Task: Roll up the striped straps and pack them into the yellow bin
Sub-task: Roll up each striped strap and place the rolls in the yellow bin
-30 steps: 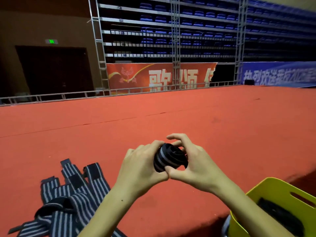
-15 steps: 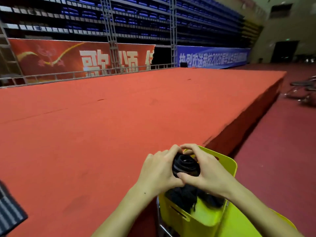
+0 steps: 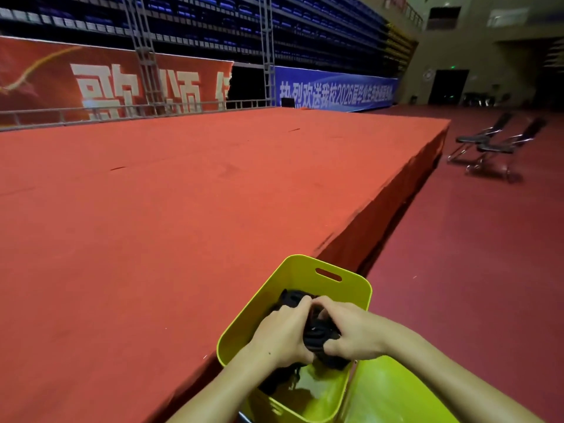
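Note:
A yellow bin with a slot handle stands beside the edge of the red stage. Both hands are down inside it. My left hand and my right hand together grip a dark rolled strap, fingers curled round it from either side. Other dark rolled straps lie in the bin behind and under the hands, partly hidden. The pile of loose striped straps is out of view.
The red carpeted stage stretches to the left and ahead, its edge dropping to a darker red floor on the right. Two folding chairs stand on that floor at the far right. A second yellow surface lies by the bin.
The view has swung right, away from the strap pile. Both hands carried the rolled strap from above the stage down into the yellow bin.

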The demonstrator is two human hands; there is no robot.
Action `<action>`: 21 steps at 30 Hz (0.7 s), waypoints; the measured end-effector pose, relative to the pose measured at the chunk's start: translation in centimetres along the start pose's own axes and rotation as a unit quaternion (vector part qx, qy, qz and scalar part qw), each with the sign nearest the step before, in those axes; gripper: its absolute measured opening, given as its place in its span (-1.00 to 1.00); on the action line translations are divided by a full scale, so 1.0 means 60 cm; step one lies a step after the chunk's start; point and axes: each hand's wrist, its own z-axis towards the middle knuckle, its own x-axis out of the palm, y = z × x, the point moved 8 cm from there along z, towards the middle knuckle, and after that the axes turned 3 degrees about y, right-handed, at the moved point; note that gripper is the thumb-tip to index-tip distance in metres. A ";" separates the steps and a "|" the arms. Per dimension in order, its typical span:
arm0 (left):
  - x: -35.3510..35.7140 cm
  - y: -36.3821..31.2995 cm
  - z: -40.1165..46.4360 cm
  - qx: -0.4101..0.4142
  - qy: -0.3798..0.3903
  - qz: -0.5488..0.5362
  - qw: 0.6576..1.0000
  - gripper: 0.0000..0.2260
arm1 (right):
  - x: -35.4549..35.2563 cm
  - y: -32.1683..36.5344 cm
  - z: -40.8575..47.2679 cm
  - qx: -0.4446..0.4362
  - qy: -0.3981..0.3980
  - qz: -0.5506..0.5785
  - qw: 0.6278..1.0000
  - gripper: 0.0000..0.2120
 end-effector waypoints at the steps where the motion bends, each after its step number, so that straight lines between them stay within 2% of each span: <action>1: 0.008 0.003 0.008 0.001 0.013 0.006 1.000 -0.37 | 0.000 -0.009 0.011 0.009 0.018 -0.020 1.000 -0.37; 4: 0.028 0.010 0.027 0.005 0.040 0.033 0.999 -0.25 | -0.002 -0.029 0.046 0.034 0.059 -0.066 0.996 -0.49; 7: 0.040 0.015 0.037 -0.001 0.059 0.056 0.997 -0.20 | 0.003 -0.040 0.074 0.042 0.083 -0.090 0.992 -0.38; 12: 0.042 0.006 0.041 0.020 0.056 0.095 0.994 -0.27 | 0.007 -0.059 0.094 0.040 0.096 -0.120 0.987 -0.32; 16: 0.049 -0.006 0.034 0.038 0.061 0.095 0.993 -0.31 | 0.003 -0.079 0.107 0.055 0.139 -0.157 0.976 -0.25; 21: 0.050 -0.027 0.033 0.062 0.064 0.087 0.992 -0.32 | 0.023 -0.081 0.145 0.077 0.183 -0.212 0.957 -0.33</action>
